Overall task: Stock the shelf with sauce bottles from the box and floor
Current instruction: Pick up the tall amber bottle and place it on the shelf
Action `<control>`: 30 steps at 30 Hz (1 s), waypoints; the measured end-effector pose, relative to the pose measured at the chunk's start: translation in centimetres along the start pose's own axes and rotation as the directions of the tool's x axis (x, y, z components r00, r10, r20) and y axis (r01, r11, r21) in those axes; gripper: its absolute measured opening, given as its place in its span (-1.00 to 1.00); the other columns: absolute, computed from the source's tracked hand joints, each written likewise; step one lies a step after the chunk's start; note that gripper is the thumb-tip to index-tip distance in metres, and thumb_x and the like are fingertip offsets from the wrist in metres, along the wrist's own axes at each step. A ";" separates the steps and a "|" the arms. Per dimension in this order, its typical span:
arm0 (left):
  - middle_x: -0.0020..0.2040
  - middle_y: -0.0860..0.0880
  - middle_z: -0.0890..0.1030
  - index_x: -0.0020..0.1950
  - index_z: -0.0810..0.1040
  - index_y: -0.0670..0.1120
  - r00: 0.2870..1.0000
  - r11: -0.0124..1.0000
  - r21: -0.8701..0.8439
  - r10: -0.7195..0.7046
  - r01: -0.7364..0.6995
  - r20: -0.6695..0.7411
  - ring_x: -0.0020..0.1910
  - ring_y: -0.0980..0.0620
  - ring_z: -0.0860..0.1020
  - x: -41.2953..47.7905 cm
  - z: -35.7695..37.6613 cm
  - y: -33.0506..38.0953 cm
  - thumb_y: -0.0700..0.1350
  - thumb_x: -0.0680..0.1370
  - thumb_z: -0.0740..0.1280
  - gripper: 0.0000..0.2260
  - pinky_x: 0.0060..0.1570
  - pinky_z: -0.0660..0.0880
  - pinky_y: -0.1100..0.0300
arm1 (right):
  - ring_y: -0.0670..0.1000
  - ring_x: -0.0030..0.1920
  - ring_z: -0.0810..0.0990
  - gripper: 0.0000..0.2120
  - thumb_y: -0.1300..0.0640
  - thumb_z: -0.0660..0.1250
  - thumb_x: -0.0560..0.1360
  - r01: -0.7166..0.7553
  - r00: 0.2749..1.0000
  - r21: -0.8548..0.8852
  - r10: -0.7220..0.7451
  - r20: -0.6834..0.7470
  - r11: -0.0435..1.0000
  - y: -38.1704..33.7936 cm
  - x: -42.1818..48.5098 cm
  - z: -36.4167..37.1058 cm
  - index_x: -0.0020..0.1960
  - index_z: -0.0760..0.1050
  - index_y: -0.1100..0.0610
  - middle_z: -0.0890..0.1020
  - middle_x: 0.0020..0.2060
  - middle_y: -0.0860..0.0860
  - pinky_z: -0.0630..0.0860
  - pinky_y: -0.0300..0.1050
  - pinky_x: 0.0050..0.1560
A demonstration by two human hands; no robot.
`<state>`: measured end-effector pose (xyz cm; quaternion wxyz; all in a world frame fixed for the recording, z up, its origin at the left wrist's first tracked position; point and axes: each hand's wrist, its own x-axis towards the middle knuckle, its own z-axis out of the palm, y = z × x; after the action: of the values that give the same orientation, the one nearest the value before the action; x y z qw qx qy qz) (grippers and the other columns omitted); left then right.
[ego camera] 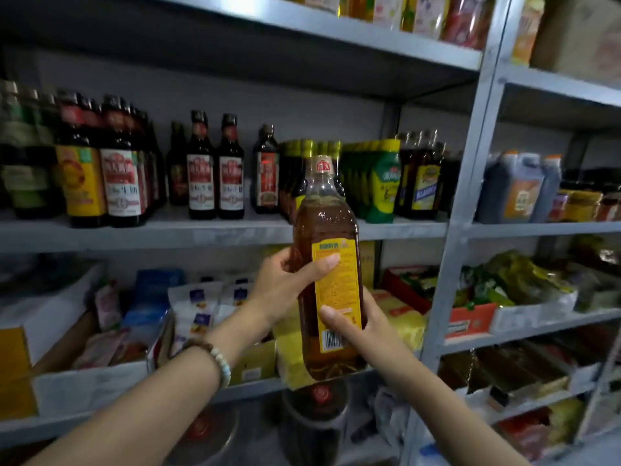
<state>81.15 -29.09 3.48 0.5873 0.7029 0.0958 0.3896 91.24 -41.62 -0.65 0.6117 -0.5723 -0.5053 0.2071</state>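
While left hand [285, 285], right hand [364, 327] grip bottle [325, 220], it overlaps shelf edge [188, 235].

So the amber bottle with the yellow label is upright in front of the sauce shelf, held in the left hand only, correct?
Not the left alone. The head view shows both hands on the amber bottle: the left hand holds it at the label's top, the right hand lower, by the barcode. The rest stands: upright, before the sauce shelf.
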 end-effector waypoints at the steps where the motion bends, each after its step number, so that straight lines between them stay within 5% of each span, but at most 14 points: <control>1: -0.08 0.00 0.71 0.00 0.64 -0.07 1.000 1.000 -0.010 0.025 -0.025 0.004 -0.07 0.04 0.67 0.5 0.8 1.4 0.12 0.25 0.54 -0.59 -0.18 0.56 0.29 | -0.21 -0.03 0.64 -0.67 -0.15 0.43 0.36 0.016 1.000 0.016 -0.016 -0.019 1.000 -0.9 0.0 -0.6 0.11 0.48 -0.23 0.66 -0.04 -0.25 0.51 -0.41 -0.16; 5: -0.04 0.02 0.69 0.07 0.59 -0.01 0.994 0.996 -0.035 0.079 -0.077 0.070 -0.04 0.05 0.66 2.0 3.7 5.6 0.14 0.31 0.46 -0.60 -0.16 0.56 0.28 | -0.09 -0.08 0.68 -0.77 -0.17 0.42 0.33 0.082 0.992 0.063 -0.075 -0.105 0.995 -3.6 0.2 -3.5 -0.03 0.61 -0.18 0.70 -0.08 -0.12 0.55 -0.32 -0.20; 12: 0.13 -0.15 0.63 0.24 0.52 -0.10 0.953 0.973 -0.217 -0.011 0.081 0.302 0.10 -0.13 0.61 4.9 6.9 7.8 0.33 0.07 0.54 -0.14 0.08 0.55 -0.01 | 0.08 0.08 0.66 -0.39 -0.34 0.48 0.17 -0.074 0.994 0.303 0.046 0.098 0.950 -5.3 1.9 -7.3 0.07 0.65 0.02 0.68 0.07 0.09 0.60 -0.14 -0.06; 16: 0.05 -0.14 0.66 0.18 0.55 -0.09 0.976 0.958 -0.283 0.020 0.043 0.217 0.04 -0.12 0.63 7.6 7.5 8.1 0.25 0.10 0.56 -0.25 0.10 0.51 -0.06 | -0.04 0.13 0.63 -0.53 -0.37 0.29 0.34 -0.047 0.998 0.190 0.036 0.058 0.981 -6.2 3.6 -8.9 0.13 0.61 -0.14 0.67 0.09 -0.06 0.58 -0.18 0.01; 18: 0.00 -0.04 0.68 0.13 0.56 -0.01 0.992 0.980 -0.194 0.054 -0.031 0.116 0.01 -0.04 0.65 9.1 7.5 8.3 0.26 0.13 0.54 -0.34 0.06 0.54 0.01 | -0.04 0.18 0.60 -0.41 -0.35 0.36 0.33 0.055 0.998 0.049 -0.054 -0.020 0.997 -6.6 4.9 -9.1 0.29 0.46 -0.14 0.62 0.17 -0.05 0.57 -0.05 0.11; 21: -0.09 0.03 0.70 0.04 0.55 0.05 0.993 0.987 -0.122 0.106 -0.100 0.046 -0.12 0.06 0.67 11.3 7.4 8.8 0.29 0.09 0.54 -0.39 -0.18 0.58 0.17 | -0.02 0.09 0.64 -0.40 -0.22 0.47 0.33 0.145 0.983 -0.040 -0.149 -0.107 0.989 -6.8 6.7 -8.5 0.30 0.43 -0.06 0.64 0.11 -0.01 0.61 -0.12 -0.02; 26: 0.13 -0.02 0.63 0.26 0.42 0.03 0.957 0.991 -0.107 0.102 -0.076 0.272 0.09 0.00 0.62 15.2 5.7 8.4 0.35 0.24 0.41 -0.31 0.06 0.53 0.06 | 0.10 0.11 0.64 -0.43 -0.25 0.49 0.23 0.130 0.989 0.265 -0.105 -0.108 0.956 -5.9 9.7 -8.5 0.13 0.62 0.03 0.67 0.08 0.10 0.52 0.07 0.16; 30: 0.06 -0.09 0.67 0.26 0.45 -0.05 0.939 0.982 -0.190 0.077 -0.012 0.335 0.02 -0.08 0.65 15.7 5.9 5.9 0.38 0.19 0.41 -0.22 0.00 0.59 0.04 | 0.06 0.21 0.58 -0.42 -0.34 0.46 0.21 0.072 0.997 0.379 -0.074 -0.010 0.923 -4.3 11.4 -8.1 0.13 0.62 -0.06 0.64 0.16 0.05 0.56 -0.06 0.11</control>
<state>93.77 -25.93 15.57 0.6487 0.7042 -0.0599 0.2824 101.39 -37.22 8.92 0.7168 -0.4237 -0.4782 0.2792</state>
